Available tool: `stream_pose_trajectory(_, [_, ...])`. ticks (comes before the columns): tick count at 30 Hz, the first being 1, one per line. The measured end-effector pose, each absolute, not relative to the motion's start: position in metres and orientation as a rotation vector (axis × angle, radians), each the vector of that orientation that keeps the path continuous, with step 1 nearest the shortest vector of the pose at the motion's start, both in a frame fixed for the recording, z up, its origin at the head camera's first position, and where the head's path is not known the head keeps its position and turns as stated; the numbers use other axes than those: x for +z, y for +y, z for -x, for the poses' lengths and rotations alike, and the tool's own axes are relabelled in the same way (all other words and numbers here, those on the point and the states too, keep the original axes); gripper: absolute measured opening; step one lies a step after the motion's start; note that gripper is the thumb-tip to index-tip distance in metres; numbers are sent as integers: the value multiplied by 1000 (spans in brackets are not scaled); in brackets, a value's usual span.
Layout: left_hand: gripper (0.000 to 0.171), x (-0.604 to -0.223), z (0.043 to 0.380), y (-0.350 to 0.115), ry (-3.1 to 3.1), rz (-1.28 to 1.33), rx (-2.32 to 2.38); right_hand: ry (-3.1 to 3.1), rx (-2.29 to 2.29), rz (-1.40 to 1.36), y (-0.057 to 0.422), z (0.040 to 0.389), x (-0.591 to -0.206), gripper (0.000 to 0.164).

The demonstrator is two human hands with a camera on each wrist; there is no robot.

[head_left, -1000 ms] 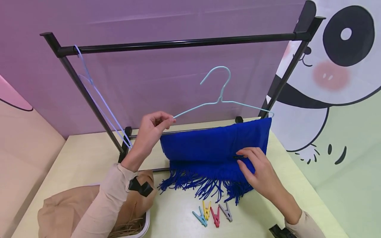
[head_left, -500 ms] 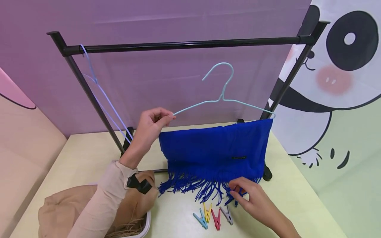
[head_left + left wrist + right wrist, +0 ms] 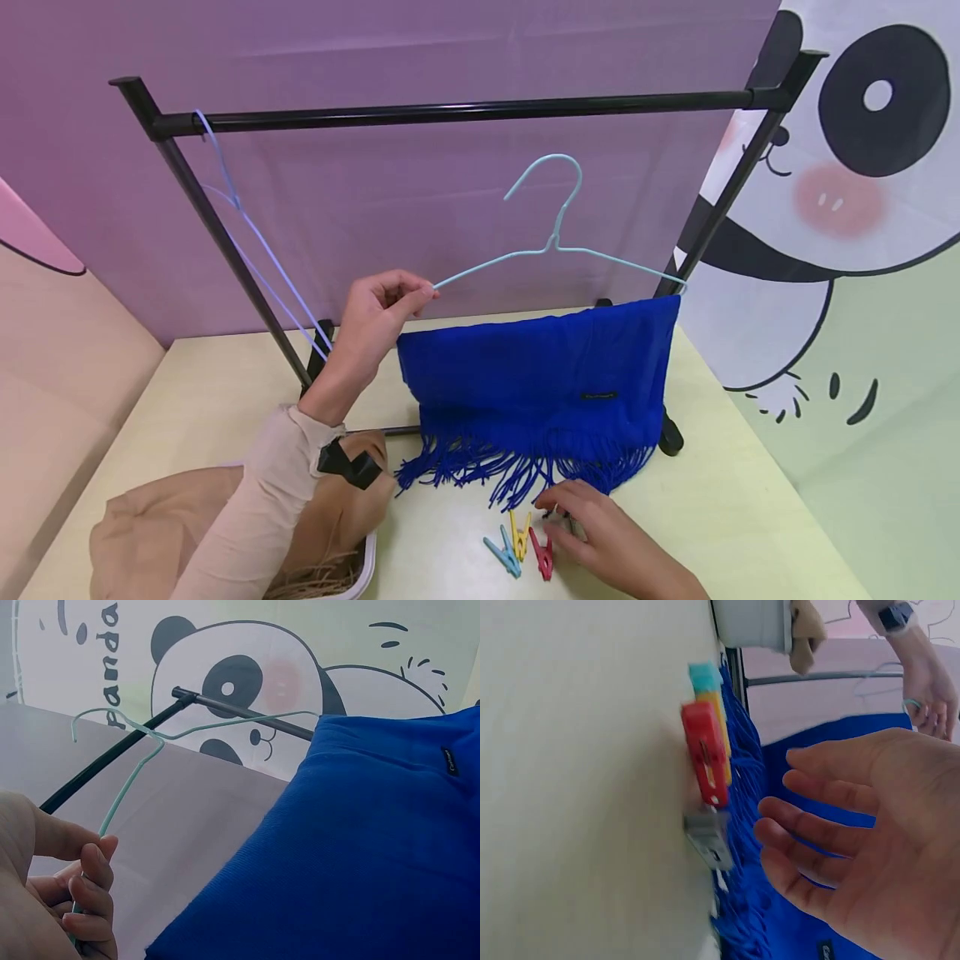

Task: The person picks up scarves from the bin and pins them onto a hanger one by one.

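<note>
My left hand (image 3: pixel 375 325) pinches the left end of a mint-green wire hanger (image 3: pixel 553 243), holding it up with the hook upward. A folded blue scarf (image 3: pixel 525 358) with a fringe and a small black label hangs over the hanger's lower bar. My right hand (image 3: pixel 603 542) is low over the table, fingers bent loosely and apart. Just beside it lie a red clothespin (image 3: pixel 542 555), a yellow clothespin (image 3: pixel 521 537) and a light-blue clothespin (image 3: pixel 504 553). A grey clothespin (image 3: pixel 709 838) shows near the right fingertips in the right wrist view; the hand mostly covers it in the head view.
A black garment rack (image 3: pixel 450 114) stands behind the scarf. From its left end hangs a lavender hanger (image 3: pixel 270 254). At front left, under my left forearm, sits a white basin (image 3: pixel 367 567) with brown cloth (image 3: pixel 165 525) in and over it.
My right hand has come away from the scarf's label area and moved down and left to the grey clothespin. The left hand still holds the hanger in nearly the same place.
</note>
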State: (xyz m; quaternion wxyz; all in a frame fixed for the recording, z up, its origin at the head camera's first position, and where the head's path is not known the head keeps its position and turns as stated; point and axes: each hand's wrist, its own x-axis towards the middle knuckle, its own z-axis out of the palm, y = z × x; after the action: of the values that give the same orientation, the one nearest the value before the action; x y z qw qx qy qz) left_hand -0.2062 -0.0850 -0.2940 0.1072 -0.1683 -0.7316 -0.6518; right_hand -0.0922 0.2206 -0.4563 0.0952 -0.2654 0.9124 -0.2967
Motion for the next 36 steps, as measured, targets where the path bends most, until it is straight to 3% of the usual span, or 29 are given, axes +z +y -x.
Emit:
stream_pose_trajectory(6, [20, -293, 206, -88, -2155, 493, -1912, 2661, -761, 820, 209, 88, -463, 25])
stream_pose_trajectory(18, [20, -291, 201, -98, -2128, 506, -1898, 2758, -655, 962, 199, 92, -465, 18])
stream_pose_trajectory(36, [18, -295, 186, -92, -2109, 519, -1931, 2691, -479, 964, 222, 79, -465, 27])
